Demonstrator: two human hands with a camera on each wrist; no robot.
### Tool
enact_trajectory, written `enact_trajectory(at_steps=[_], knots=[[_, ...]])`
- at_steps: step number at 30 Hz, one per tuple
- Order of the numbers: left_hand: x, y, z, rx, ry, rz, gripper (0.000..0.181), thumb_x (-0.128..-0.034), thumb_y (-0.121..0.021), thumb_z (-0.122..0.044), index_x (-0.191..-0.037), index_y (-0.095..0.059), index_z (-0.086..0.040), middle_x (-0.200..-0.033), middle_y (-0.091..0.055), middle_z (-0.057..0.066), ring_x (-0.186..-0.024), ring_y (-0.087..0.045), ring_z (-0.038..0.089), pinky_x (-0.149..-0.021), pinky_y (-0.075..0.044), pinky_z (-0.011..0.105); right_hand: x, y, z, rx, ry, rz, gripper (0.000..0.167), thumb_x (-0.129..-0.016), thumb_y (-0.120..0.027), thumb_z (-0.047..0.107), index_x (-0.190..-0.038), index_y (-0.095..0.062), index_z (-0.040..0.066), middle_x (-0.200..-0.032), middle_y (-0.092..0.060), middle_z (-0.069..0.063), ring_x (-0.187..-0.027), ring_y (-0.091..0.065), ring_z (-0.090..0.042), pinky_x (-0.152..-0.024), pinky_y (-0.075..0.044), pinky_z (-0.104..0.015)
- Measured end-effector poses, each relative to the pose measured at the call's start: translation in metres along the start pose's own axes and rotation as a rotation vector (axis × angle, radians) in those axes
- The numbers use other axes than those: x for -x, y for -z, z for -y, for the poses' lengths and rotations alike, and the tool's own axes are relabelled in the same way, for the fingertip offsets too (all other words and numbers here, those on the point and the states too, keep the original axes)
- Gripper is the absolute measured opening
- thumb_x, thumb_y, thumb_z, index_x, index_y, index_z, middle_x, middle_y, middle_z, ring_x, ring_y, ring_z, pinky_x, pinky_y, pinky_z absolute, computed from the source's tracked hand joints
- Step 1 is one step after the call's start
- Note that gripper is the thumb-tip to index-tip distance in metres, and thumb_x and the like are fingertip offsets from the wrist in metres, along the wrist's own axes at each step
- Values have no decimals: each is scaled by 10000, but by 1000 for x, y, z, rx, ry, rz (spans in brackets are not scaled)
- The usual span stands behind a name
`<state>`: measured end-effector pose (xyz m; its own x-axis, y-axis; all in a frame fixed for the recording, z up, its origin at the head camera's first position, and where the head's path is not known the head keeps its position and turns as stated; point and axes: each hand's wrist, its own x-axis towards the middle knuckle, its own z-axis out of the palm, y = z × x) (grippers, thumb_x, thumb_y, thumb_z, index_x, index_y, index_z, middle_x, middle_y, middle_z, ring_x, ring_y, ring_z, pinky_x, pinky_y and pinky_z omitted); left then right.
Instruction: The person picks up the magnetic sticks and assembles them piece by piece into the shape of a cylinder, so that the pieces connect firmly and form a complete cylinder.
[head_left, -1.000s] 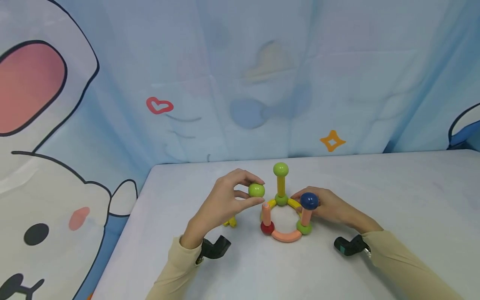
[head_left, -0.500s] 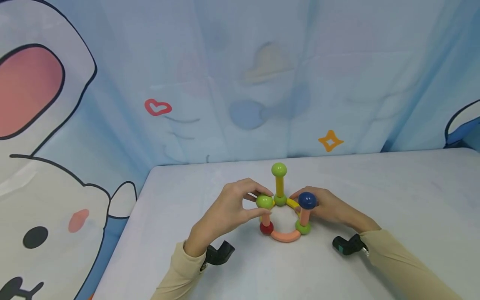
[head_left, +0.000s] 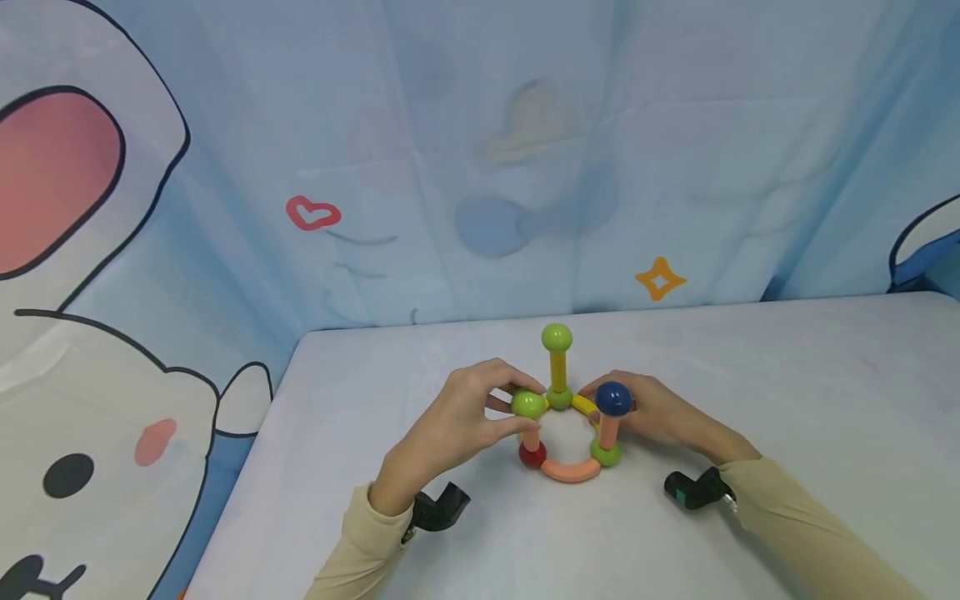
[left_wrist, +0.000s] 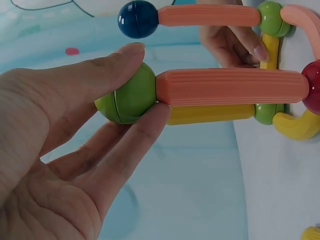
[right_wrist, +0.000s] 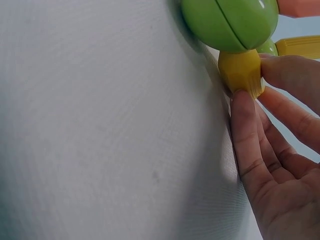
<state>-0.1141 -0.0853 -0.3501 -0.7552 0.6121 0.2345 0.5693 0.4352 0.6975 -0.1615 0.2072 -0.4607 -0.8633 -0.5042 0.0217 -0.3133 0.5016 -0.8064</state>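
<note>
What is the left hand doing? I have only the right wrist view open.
Observer: The left hand pinches a green ball against the end of a pink stick.
Operator: What is at that stick's other end?
Observer: A red ball, at its foot.
Operator: Is anything blue on the build? I see none here.
Observer: Yes, a blue ball tops the other pink stick.
</note>
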Motion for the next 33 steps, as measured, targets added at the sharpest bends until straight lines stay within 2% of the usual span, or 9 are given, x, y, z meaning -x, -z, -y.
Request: enact_trajectory(at_steps=[7,15,24,33], knots=[[1,0,1,46,27,8,389,-828,-876,-21,-1190,-733,-31,-1161,-720,68,-1048,-706,214,-860,-580,195,1,0,-1,13,6,-10,369,-911,-801,71,-1254,-690,-11,-1178,-719,-92,-1185,-637,-373,-1039,-476,-656],[1,0,3,74,26,11,392,-831,-868,-12,-1200,-736,-25,-1170,-727,77,-1060,-707,220,-864,-583,202,1,0,-1,18,2,-13,371,-912,-805,83,-1251,-691,-12,-1183,-720,-101,-1192,-636,-386,-1038,-476,-658],[1,-1,2,41,12,18,398,-828,-883,-41,-1198,-733,-40,-1156,-720,61,-1050,-708,203,-874,-573,193,1,-2,-4,9,-8,-13,369,-906,-807,69,-1249,-693,-7,-1169,-723,-84,-1162,-644,-345,-1036,-486,-637],[4,-2,1,19,9,11,411,-830,-888,-52,-1202,-712,-46,-1160,-704,64,-1043,-702,208,-871,-574,198,1,-3,-2,-4,17,-5,365,-916,-793,76,-1256,-692,-12,-1176,-725,-91,-1185,-637,-383,-1036,-467,-670]])
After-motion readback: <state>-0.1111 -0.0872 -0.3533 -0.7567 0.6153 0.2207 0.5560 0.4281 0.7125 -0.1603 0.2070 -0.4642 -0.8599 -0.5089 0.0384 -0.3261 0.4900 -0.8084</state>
